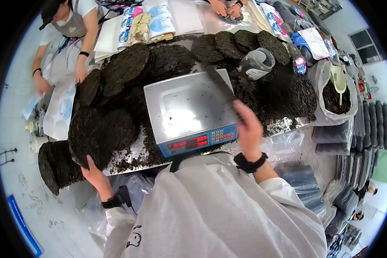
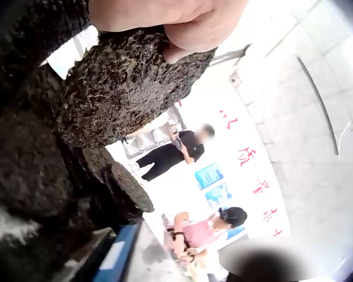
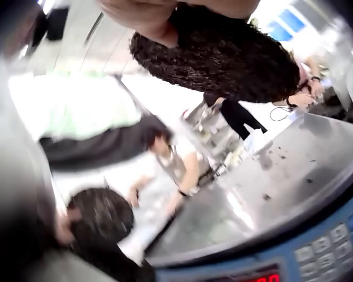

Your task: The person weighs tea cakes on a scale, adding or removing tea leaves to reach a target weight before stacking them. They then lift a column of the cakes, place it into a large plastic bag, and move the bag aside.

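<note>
— So, what do we have in the right hand [image 1: 250, 129]?
— We see it pinching a dark disc [image 3: 223, 61] by the edge, tilted over the right side of the scale pan [image 1: 176, 103]. Head view blurs it.
— And our left hand [image 1: 95, 175]?
— Gripping the near edge of a second disc [image 1: 88, 139], thumb on its face, left of the scale pan. Stacked discs [image 1: 127, 71] sit behind it on the worktop [image 1: 284, 124]. We get red digits on the display [image 1: 198, 141].
</note>
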Demonstrator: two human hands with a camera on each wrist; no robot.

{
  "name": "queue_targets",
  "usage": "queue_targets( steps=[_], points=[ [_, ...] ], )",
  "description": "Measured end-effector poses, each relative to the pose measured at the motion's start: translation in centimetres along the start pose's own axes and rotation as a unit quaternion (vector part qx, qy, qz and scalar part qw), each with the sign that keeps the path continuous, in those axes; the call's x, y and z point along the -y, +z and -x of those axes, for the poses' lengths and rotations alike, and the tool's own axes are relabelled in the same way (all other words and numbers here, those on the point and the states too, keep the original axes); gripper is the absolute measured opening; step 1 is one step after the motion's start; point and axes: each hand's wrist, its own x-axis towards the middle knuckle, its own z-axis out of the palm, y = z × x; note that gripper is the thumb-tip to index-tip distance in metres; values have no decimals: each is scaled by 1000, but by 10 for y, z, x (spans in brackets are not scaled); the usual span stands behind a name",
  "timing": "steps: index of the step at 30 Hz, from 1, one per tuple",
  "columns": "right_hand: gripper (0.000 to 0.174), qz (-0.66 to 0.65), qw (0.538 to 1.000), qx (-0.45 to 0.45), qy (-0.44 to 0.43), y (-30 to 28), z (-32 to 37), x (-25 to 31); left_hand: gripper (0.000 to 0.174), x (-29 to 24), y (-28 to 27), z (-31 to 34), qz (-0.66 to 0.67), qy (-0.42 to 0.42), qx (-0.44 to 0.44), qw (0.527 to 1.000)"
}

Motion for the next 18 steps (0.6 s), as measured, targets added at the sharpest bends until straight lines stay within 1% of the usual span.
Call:
queue_targets(
  steps=[1, 2, 3, 4, 5, 6, 7, 8, 9, 10, 11, 12, 13, 15, 17, 18],
  points=[
    [46, 261, 940, 131, -176, 6, 3, -8, 36, 0, 0, 5, 73, -40, -8, 997],
    [52, 314, 908, 201, -191, 21, 7, -19, 36, -2, 1, 11, 145, -78, -15, 986],
    [57, 366, 867, 268, -207, 34, 11, -34, 36, -12, 7, 16, 144, -75, -19, 987],
    [57, 330, 887, 260, -191, 37, 18, -40, 35, -27, 16, 22, 202, -122, -5, 972],
    [57, 327, 886, 263, -195, 32, 20, -45, 34, -43, 26, 28, 259, -169, 9, 951],
    [58, 299, 908, 237, -175, 25, 18, -43, 33, -61, 34, 36, 293, -185, 35, 937],
    [59, 268, 928, 210, -151, 16, 18, -41, 33, -69, 43, 45, 289, -184, 31, 939],
    [57, 205, 952, 216, -75, 7, 18, -41, 33, -76, 52, 51, 297, -190, 59, 934],
    [57, 202, 953, 215, -75, -1, 13, -41, 33, -84, 63, 56, 306, -195, 87, 928],
    [55, 32, 979, 198, 34, -7, 6, -42, 33, -91, 75, 60, 304, -193, 87, 929],
    [52, -137, 965, 174, 143, -11, -4, -40, 34, -98, 88, 64, 330, -209, 120, 913],
    [50, -205, 954, 164, 148, -14, -18, -29, 34, -106, 102, 70, 354, -226, 153, 895],
    [49, -272, 938, 152, 154, -15, -33, -13, 35, -119, 118, 74, 350, -247, 176, 886],
    [47, -368, 902, 164, 153, -11, -63, 15, 35, -141, 151, 80, 380, -226, 241, 864],
    [45, -247, 951, 176, 61, -6, -90, 39, 40, -165, 178, 84, 379, -208, 292, 853],
    [43, -300, 942, 145, 47, -3, -97, 43, 42, -179, 187, 85, 394, -211, 283, 848]
  ],
)
